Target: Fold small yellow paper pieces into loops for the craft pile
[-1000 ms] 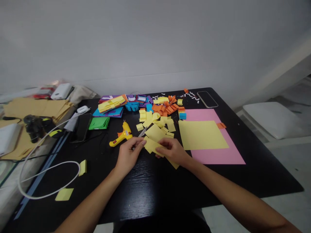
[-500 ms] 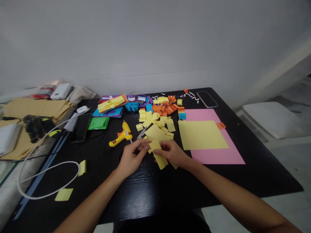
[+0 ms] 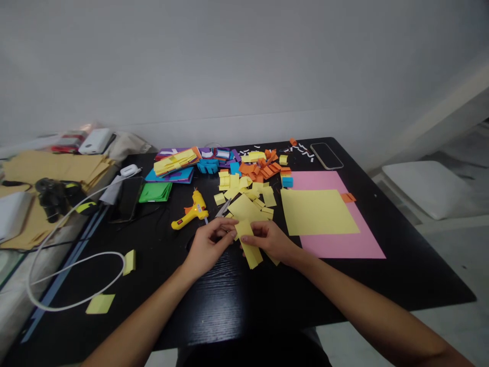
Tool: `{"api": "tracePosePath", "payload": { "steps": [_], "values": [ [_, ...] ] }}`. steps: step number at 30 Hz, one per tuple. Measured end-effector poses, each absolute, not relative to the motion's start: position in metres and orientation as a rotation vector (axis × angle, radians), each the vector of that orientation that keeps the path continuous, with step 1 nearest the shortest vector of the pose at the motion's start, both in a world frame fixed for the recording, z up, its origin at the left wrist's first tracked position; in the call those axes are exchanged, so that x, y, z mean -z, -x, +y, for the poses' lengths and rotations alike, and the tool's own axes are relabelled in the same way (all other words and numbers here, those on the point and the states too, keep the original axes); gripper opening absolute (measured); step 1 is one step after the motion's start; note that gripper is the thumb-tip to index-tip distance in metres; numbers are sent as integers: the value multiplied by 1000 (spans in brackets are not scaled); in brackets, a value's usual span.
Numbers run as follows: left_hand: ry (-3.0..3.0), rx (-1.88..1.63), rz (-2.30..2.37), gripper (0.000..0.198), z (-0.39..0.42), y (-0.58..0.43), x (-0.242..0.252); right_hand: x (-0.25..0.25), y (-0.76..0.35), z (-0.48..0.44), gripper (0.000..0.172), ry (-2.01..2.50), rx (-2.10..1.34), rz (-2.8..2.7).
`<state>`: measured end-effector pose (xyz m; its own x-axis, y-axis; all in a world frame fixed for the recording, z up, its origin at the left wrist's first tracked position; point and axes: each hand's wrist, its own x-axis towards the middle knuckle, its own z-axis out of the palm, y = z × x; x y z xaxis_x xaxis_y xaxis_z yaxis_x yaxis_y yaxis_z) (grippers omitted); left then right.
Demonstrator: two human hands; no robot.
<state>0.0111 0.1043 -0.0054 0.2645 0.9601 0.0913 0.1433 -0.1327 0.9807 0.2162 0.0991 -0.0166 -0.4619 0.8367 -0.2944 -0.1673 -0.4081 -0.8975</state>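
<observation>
Between my two hands is a folded yellow paper strip [image 3: 252, 253], tilted over the front part of the table. My right hand [image 3: 273, 240] grips its side, thumb on top and fingers underneath. At its upper left end, my left hand [image 3: 212, 243] pinches the corner between thumb and fingers. Just beyond lie a yellow paper sheet [image 3: 244, 208] and a heap of small folded yellow paper pieces [image 3: 233, 183]. Scissors [image 3: 222, 209], partly covered by the paper, lie past my left hand. A yellow glue gun [image 3: 193, 210] rests to the left of them.
At right, a large yellow sheet [image 3: 319, 211] overlaps a pink sheet [image 3: 344, 247]. Orange folded pieces [image 3: 263, 168] and a phone [image 3: 326, 156] lie at the back. Green paper [image 3: 156, 192], a second phone [image 3: 128, 199] and a looped white cable [image 3: 76, 308] are at left.
The yellow strip's lower end has shifted very slightly to the left and down. Both hands keep their hold, and the view has moved a little.
</observation>
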Motion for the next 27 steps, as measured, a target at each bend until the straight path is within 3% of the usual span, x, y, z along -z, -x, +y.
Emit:
{"api": "tracePosePath", "payload": {
  "steps": [12, 20, 27],
  "values": [
    [-1567, -1003, 1081, 15, 104, -12, 3, 22, -215, 99, 44, 1029, -1849, -1292],
    [-1555, -1008, 1100, 16, 104, -11, 4, 17, -215, 96, 36, 955, -1716, -1224],
    [-1467, -1026, 1103, 19, 103, -15, 6, 16, -215, 97, 43, 905, -1752, -1184]
  ]
}}
